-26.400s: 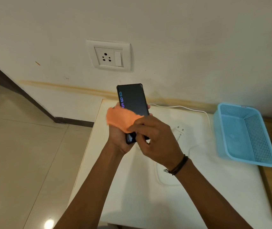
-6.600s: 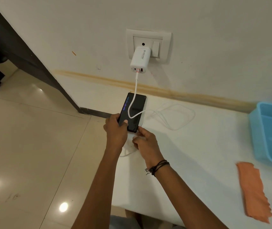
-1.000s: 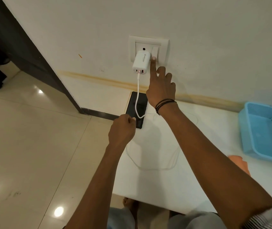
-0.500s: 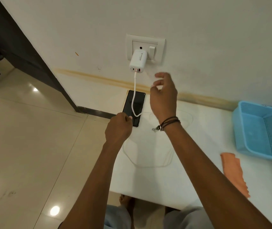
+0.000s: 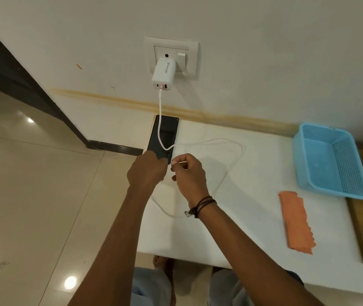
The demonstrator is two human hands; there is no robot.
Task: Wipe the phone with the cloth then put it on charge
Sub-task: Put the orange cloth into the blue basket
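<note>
1. On the white tabletop [image 5: 242, 217] sat a blue basket [image 5: 330, 160], an orange cloth [image 5: 296, 221] just beside it.
2. At the far left corner lay the phone [image 5: 165, 138], a white cable [image 5: 159, 120] draped over it from the charger [image 5: 162, 74].
3. The left hand [image 5: 146, 171] gripped the phone's near end; the right hand [image 5: 188, 171] pinched the cable.

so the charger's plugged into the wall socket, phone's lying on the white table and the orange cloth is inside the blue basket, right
Not quite. The head view shows the orange cloth lying on the white table beside the blue basket, not inside it. The charger and phone are as you say.
</note>
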